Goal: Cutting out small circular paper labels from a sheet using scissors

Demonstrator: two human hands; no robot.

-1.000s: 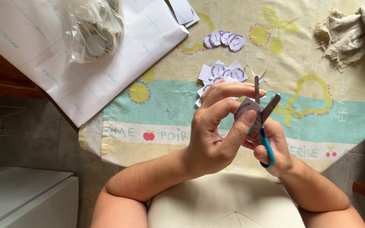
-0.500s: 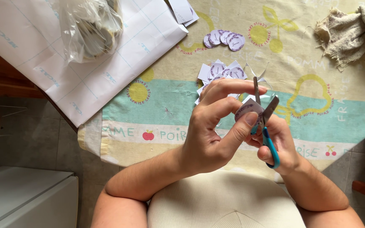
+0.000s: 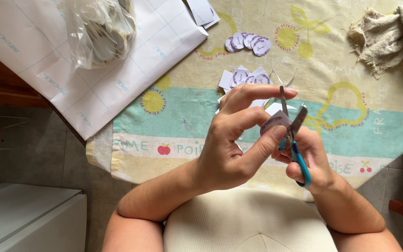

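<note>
My left hand [image 3: 232, 140] pinches a small white paper label with a purple ringed print [image 3: 274, 123] between thumb and fingers, holding it up above the near edge of the fruit-patterned tablecloth [image 3: 350, 116]; its corners are square on one side and trimmed round on the other. My right hand [image 3: 311, 158] grips the blue-handled metal scissors [image 3: 293, 135], whose blades stand parted around the label's edge. Beyond lie a heap of uncut square labels [image 3: 243, 79] and a row of finished round ones [image 3: 249, 43].

Cloth [image 3: 388, 37] cut off, top right.
</note>
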